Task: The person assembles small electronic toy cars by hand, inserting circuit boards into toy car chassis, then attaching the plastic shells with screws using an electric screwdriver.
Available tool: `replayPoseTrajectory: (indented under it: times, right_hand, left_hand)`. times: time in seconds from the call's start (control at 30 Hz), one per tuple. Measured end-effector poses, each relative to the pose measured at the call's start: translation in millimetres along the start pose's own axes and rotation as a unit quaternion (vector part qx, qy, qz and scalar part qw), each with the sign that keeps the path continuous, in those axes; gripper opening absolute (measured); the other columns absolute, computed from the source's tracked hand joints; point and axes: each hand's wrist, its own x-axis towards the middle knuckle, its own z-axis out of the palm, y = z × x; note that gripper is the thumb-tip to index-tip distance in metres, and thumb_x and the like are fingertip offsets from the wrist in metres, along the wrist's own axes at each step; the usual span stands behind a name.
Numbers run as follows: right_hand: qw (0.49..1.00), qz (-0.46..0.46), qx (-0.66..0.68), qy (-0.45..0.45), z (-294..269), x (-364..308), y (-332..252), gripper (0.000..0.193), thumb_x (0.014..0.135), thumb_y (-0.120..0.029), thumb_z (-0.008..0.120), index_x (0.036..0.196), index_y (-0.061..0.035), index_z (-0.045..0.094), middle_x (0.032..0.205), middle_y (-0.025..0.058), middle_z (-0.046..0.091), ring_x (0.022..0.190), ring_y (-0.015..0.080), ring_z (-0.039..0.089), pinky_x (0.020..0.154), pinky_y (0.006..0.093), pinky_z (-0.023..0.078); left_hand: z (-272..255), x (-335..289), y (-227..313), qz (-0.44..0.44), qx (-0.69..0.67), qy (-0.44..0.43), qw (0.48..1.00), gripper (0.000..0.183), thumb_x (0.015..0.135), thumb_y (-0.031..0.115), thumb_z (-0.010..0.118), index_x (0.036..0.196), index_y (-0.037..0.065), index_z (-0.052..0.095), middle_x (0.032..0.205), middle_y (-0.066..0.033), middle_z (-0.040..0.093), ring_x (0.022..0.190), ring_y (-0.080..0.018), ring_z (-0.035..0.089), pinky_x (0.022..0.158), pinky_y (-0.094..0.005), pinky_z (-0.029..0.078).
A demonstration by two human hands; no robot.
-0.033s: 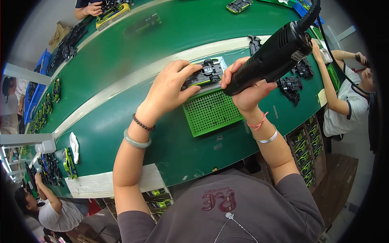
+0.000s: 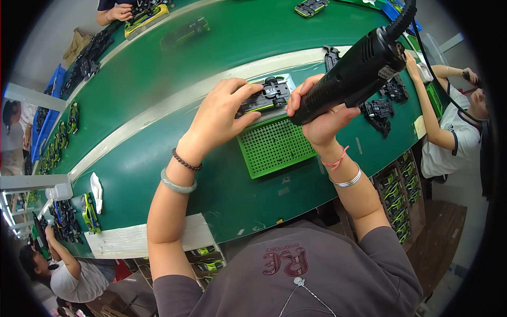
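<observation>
A toy car [image 2: 273,93] lies wheels up above the green perforated basket [image 2: 274,150], its black underside showing with bright yellow-green edges. My left hand [image 2: 224,108] is closed round the car's left end, thumb on the near side and fingers over the far side. In my right hand [image 2: 327,121] is a black electric screwdriver [image 2: 351,74], tilted, with a thick cord at its upper end. The tool's tip is hidden behind my fingers, close to the car's right end. Whether it touches the car I cannot tell.
Black chassis parts [image 2: 378,113] lie right of the screwdriver. A pale strip [image 2: 142,124] curves across the green table [image 2: 227,195]. Finished-looking toy cars [image 2: 90,211] stand at left. Co-workers sit at left, right [image 2: 449,127] and far side. The cord hangs at upper right.
</observation>
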Motion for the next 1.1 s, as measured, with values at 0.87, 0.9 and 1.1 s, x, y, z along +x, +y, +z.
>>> replayPoseTrajectory:
  times: [0.87,0.9,1.1]
  right_hand:
    - [0.998,-0.066,0.002,0.020,13.7,53.4,-30.3,0.097,0.059,-0.092,0.019,0.085,-0.0022,0.047,0.059,0.0104,0.051,0.051,0.0198,0.051,0.050,0.0299,0.044]
    - [0.997,-0.069,0.002,0.019,12.0,55.6,-26.3,0.097,0.059,-0.092,0.019,0.085,-0.0022,0.047,0.059,0.0104,0.051,0.051,0.0198,0.051,0.050,0.0299,0.044]
    - [0.997,-0.070,-0.033,0.028,4.9,60.5,-10.6,0.093,0.063,-0.089,0.019,0.084,-0.0033,0.048,0.059,0.0096,0.052,0.051,0.0192,0.052,0.050,0.0291,0.044]
  left_hand:
    - [3.3,-2.4,-0.5,0.021,0.028,0.029,0.999,0.045,0.072,0.016,0.070,0.114,0.008,0.056,0.108,-0.0149,0.053,0.100,-0.0313,0.051,0.085,-0.0374,0.044]
    - [4.9,-1.8,0.0,0.027,0.024,0.040,0.999,0.043,0.071,0.016,0.070,0.111,0.007,0.057,0.105,-0.0138,0.054,0.098,-0.0305,0.052,0.084,-0.0378,0.044]
    - [5.3,-3.5,-0.2,0.028,0.024,0.050,0.998,0.040,0.071,0.017,0.070,0.107,0.007,0.057,0.102,-0.0125,0.054,0.097,-0.0294,0.052,0.084,-0.0382,0.044]
